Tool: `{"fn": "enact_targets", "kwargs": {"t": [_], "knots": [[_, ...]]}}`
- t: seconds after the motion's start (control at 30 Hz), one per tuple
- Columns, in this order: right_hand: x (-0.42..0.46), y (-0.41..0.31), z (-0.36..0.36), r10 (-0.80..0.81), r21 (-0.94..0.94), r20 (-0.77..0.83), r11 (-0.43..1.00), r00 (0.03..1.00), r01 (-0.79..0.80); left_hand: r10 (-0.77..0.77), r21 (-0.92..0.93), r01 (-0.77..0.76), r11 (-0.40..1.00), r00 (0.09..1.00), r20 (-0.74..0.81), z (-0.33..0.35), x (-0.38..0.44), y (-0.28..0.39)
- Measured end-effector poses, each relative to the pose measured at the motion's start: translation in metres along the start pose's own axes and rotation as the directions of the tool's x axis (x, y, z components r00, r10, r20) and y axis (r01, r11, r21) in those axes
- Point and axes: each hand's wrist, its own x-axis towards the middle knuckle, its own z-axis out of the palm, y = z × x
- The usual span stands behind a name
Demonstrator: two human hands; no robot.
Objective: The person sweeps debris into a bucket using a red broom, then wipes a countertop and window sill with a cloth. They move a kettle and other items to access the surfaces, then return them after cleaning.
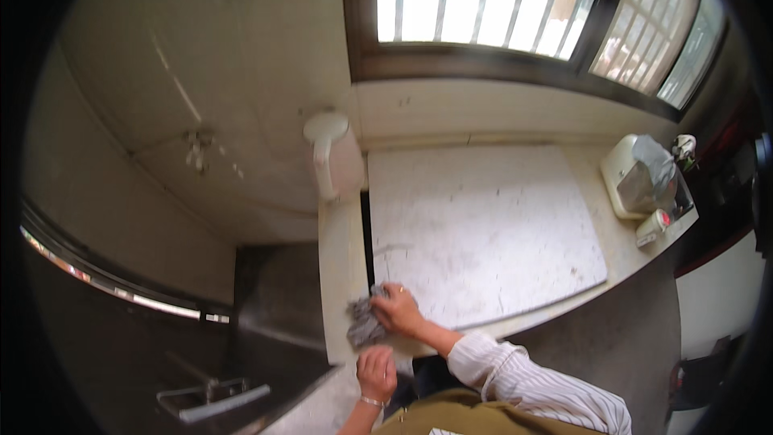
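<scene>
A crumpled grey cloth (366, 323) lies on the pale counter (341, 272) near its front left corner. My right hand (400, 311), with a ring on one finger, grips the cloth beside a large white board (483, 229). Just below the cloth is my left hand (377, 373), its fingers curled in and nothing seen in it; a bracelet circles the wrist. The board lies flat on the counter, with a dark gap along its left edge.
A lidded plastic pitcher (335, 157) stands at the back left. At the right end are a cream container (628, 178) with a grey plastic bag (655, 163) and a small red-marked bottle (652, 228). A barred window (483, 63) is behind; a metal rack (214, 402) is lower left.
</scene>
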Motion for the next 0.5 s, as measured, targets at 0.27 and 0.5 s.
{"fn": "enact_targets", "kwargs": {"t": [0.27, 0.5], "knots": [[0.078, 0.077, 0.01, -0.017, -0.098, 0.021, 0.995, 1.0, 0.019, -0.179, 0.264, 0.136, 0.955, 0.973, 0.144, 0.024, 0.038, -0.009], [0.177, 0.165, 0.001, 0.047, -0.344, -0.188, 0.932, 0.981, -0.111, -0.289, 0.275, 0.252, 0.928, 0.951, 0.106, 0.021, 0.047, 0.002]]}}
